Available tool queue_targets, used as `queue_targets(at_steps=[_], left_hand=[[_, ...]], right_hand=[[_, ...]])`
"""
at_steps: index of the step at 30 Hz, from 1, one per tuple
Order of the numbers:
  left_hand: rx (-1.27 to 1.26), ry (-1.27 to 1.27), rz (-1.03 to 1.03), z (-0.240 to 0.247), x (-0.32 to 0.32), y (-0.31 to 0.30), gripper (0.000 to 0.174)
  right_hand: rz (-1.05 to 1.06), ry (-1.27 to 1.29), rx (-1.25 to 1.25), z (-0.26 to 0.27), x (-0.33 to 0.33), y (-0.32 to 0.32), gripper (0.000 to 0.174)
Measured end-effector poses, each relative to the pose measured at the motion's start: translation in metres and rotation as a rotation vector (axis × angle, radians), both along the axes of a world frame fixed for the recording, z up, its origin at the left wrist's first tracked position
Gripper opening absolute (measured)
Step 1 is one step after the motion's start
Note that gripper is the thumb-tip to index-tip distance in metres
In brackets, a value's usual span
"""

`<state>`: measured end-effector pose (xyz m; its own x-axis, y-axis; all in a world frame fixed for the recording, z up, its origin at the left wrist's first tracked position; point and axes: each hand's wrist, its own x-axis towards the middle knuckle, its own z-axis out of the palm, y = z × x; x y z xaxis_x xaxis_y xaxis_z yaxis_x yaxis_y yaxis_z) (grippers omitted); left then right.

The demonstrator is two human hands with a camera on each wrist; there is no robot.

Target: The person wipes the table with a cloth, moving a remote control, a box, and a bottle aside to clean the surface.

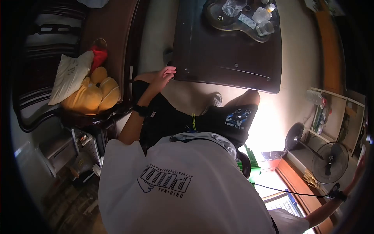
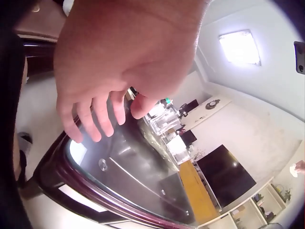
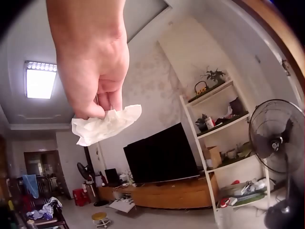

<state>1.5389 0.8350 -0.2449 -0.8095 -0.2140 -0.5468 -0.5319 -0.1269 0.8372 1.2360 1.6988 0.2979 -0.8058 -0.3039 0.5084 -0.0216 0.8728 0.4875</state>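
Note:
My left hand (image 1: pixel 161 79) hangs in the air over my knee, near the corner of the dark table (image 1: pixel 218 58). Its fingers are relaxed and slightly spread, with nothing held, as the left wrist view also shows. Stretched far out to the side, my right hand (image 3: pixel 97 71) pinches a crumpled white tissue (image 3: pixel 107 125) between thumb and fingers. The head view catches the right arm at its edge, beyond the standing fan (image 1: pixel 330 162).
On the table a dark tray (image 1: pixel 218 24) carries a glass jug (image 1: pixel 233 7) and clear containers. Yellow plush cushions (image 1: pixel 91 95) lie on a wooden bench at left. White shelves (image 1: pixel 333 113) stand at right, and a black cable (image 1: pixel 290 192) runs near my right arm.

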Motion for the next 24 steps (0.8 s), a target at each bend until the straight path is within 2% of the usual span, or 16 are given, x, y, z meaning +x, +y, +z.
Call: queue_targets(at_steps=[3, 6, 7, 9, 10, 12, 15, 16, 18, 20, 22, 24], left_hand=[[0.04, 0.116, 0.015, -0.034, 0.011, -0.005, 0.035], [-0.062, 0.256, -0.019, 0.004, 0.016, 0.0, 0.036], [-0.062, 0.217, 0.003, 0.013, 0.015, -0.001, 0.037], [-0.096, 0.154, 0.022, 0.029, 0.007, -0.004, 0.039], [-0.118, 0.07, 0.044, 0.035, 0.005, -0.004, 0.041], [-0.12, 0.064, 0.047, 0.041, -0.003, -0.002, 0.043], [-0.124, 0.056, 0.027, 0.04, -0.023, -0.005, 0.046], [-0.151, 0.068, -0.003, 0.038, -0.036, -0.014, 0.047], [-0.118, 0.104, -0.017, 0.03, -0.049, -0.021, 0.046], [-0.148, 0.06, 0.02, 0.02, -0.065, -0.025, 0.047], [-0.11, 0.061, 0.036, -0.009, -0.073, -0.027, 0.048], [-0.196, 0.141, 0.078, -0.031, -0.074, -0.027, 0.048]], right_hand=[[0.114, -0.019, -0.028, -0.013, -0.057, -0.037, 0.038], [0.244, -0.08, -0.082, -0.047, -0.107, -0.074, 0.038], [0.286, -0.114, -0.106, -0.068, -0.119, -0.086, 0.038], [0.365, -0.194, -0.189, -0.133, -0.136, -0.115, 0.038], [0.41, -0.246, -0.252, -0.176, -0.142, -0.136, 0.038], [0.432, -0.324, -0.368, -0.271, -0.141, -0.182, 0.038], [0.242, -0.432, -0.482, -0.397, -0.104, -0.295, 0.034], [0.416, -0.379, -0.621, -0.436, -0.102, -0.32, 0.031], [0.427, -0.322, -0.713, -0.475, -0.094, -0.375, 0.031], [0.417, -0.384, -0.85, -0.495, -0.087, -0.425, 0.032], [0.376, -0.264, -0.88, -0.548, -0.102, -0.439, 0.032], [0.329, -0.278, -0.856, -0.568, -0.099, -0.451, 0.031]])
